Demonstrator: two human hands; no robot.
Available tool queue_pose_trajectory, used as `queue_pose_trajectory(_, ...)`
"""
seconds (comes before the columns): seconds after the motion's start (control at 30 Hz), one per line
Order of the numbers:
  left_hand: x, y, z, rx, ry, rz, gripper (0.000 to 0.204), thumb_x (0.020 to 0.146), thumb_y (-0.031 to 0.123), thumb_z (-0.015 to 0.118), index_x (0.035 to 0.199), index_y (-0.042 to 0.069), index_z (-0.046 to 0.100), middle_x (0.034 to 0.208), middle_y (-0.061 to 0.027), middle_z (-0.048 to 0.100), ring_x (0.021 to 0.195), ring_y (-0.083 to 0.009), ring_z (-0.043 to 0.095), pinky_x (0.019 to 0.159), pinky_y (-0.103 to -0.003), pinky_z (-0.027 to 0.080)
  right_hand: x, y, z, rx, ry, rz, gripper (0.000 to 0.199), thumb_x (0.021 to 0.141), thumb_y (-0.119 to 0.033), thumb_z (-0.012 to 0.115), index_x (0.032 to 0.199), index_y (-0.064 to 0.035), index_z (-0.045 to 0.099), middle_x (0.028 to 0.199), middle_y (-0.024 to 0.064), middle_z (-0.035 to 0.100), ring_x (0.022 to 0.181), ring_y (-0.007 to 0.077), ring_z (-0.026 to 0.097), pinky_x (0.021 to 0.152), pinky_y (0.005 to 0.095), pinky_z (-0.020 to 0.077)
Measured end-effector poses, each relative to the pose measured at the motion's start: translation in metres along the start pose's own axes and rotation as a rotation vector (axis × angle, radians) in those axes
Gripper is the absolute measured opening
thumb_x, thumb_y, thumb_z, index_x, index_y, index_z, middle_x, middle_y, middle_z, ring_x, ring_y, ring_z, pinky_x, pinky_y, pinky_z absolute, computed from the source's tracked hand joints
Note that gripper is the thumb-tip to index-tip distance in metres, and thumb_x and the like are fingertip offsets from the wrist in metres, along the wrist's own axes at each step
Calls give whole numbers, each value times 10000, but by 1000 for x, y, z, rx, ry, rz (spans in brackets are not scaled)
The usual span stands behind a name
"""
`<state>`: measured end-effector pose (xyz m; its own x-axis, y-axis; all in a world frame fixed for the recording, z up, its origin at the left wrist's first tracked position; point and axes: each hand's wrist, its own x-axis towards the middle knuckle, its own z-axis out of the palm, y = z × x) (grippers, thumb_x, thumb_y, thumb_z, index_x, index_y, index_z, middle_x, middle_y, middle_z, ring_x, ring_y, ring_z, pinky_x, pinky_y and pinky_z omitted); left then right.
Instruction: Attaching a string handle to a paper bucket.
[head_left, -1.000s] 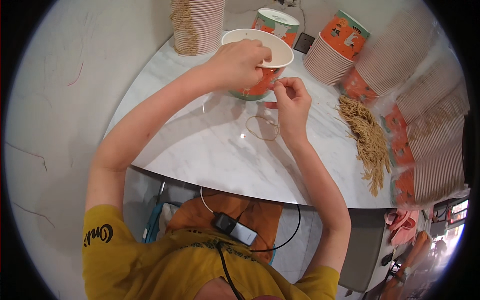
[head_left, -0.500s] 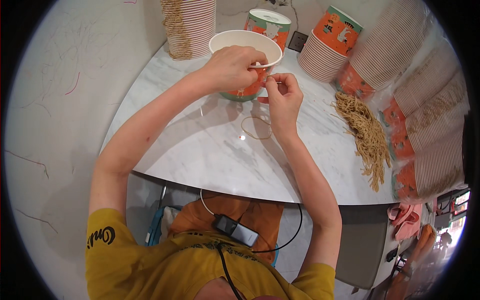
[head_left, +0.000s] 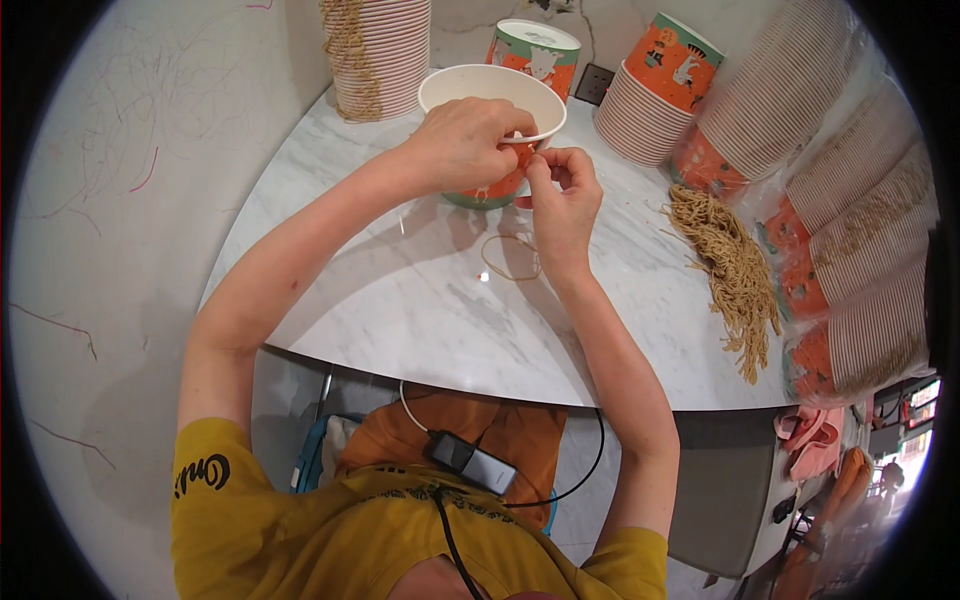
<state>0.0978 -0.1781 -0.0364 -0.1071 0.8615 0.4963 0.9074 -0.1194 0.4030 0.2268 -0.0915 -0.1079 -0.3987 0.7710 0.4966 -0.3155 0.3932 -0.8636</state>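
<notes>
Your left hand point(head_left: 465, 140) is clamped on the rim of one paper bucket point(head_left: 535, 95), which stands upright on the table point(head_left: 430, 320). Your right hand point(head_left: 565, 205) is just beside the bucket, its thumb and forefinger together; what is between them is too small to tell. In front of the bucket lies one loop of thin cord point(head_left: 497, 237). To its right is one bundle of cords point(head_left: 720, 270). Behind the bucket are one upside-down bucket point(head_left: 540, 55) and, at left, one tall stack point(head_left: 395, 75); one leaning stack point(head_left: 640, 115) stands behind-right.
</notes>
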Motion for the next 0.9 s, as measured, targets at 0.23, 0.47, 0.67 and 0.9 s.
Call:
queue_pose_trajectory(0.23, 0, 3, -1, 18, -17, 1, 332, 734, 73, 541, 1014, 3, 707, 830, -156, 698, 731, -284, 655, 657, -379, 504, 2, 4, -1, -21, 3, -33, 77, 883, -27, 640, 881, 22, 581, 952, 89, 557, 765, 144, 602, 592, 288, 506)
queue_pose_trajectory(0.47, 7, 1, -14, -157, -151, -64, 303, 846, 146, 567, 1079, 10, 706, 842, -99, 697, 742, -202, 642, 686, -336, 502, 2, 3, 0, -46, 2, -25, 81, 869, -32, 652, 875, 11, 584, 921, 84, 583, 762, 148, 600, 651, 301, 502)
queue_pose_trajectory(0.67, 30, -10, -25, -448, -461, -274, 245, 921, 180, 597, 1059, 30, 732, 864, 20, 673, 828, -73, 592, 767, -242, 466, -1, -5, 0, -76, -18, 24, 99, 869, -47, 657, 855, 19, 585, 864, 73, 617, 752, 138, 611, 668, 290, 496)
queue_pose_trajectory(0.9, 43, -17, -28, -394, -565, -281, 94, 860, 132, 667, 851, 53, 717, 749, 42, 632, 703, -49, 548, 642, -236, 442, -2, -19, 1, -39, -25, 104, 114, 873, -60, 655, 834, 25, 591, 721, 51, 639, 634, 88, 575, 590, 254, 469)
